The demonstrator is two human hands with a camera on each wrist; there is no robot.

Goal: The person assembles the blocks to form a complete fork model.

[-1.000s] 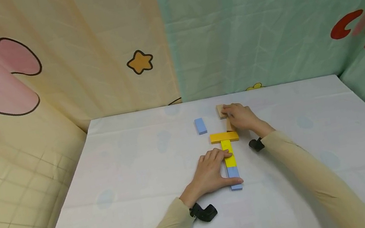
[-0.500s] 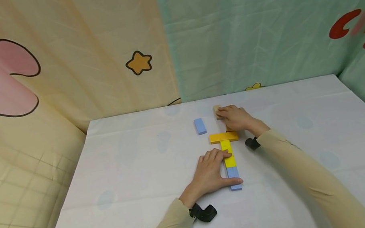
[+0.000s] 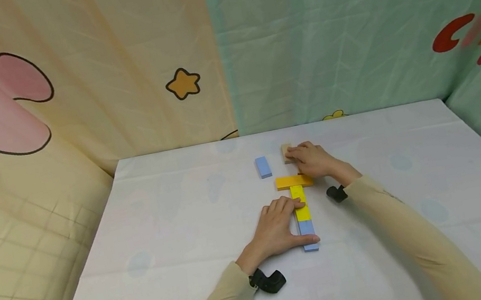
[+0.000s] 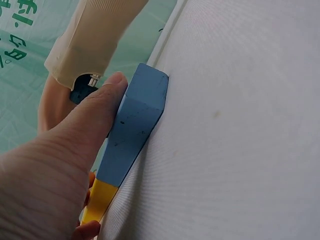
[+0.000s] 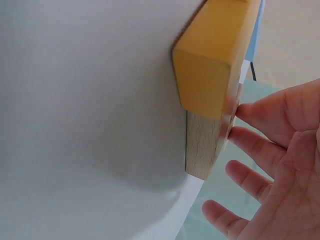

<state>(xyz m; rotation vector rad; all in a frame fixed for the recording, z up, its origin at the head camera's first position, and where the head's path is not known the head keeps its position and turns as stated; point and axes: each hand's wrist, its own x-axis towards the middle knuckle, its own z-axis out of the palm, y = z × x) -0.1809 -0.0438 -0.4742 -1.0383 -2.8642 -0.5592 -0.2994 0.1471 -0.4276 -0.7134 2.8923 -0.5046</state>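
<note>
In the head view, my left hand (image 3: 276, 232) lies over a straight column of blocks. Its thumb rests on the blue block (image 3: 306, 228) at the near end, and its fingers touch the yellow block (image 3: 302, 211). An orange block (image 3: 288, 182) lies crosswise at the column's far end. Beyond it, my right hand (image 3: 314, 159) has its fingertips on the pale wooden block (image 3: 287, 154). Another wooden block (image 5: 199, 145), mostly under that hand in the head view, touches the orange block in the right wrist view.
A loose blue block (image 3: 263, 167) lies left of the pale wooden block. White cloth covers the table (image 3: 176, 225), whose far edge meets a printed curtain (image 3: 321, 34). Black wrist devices (image 3: 268, 280) sit at both wrists.
My right hand has slid the pale wooden block slightly left, then a little nearer to the orange block. My left hand stays in place on the column.
</note>
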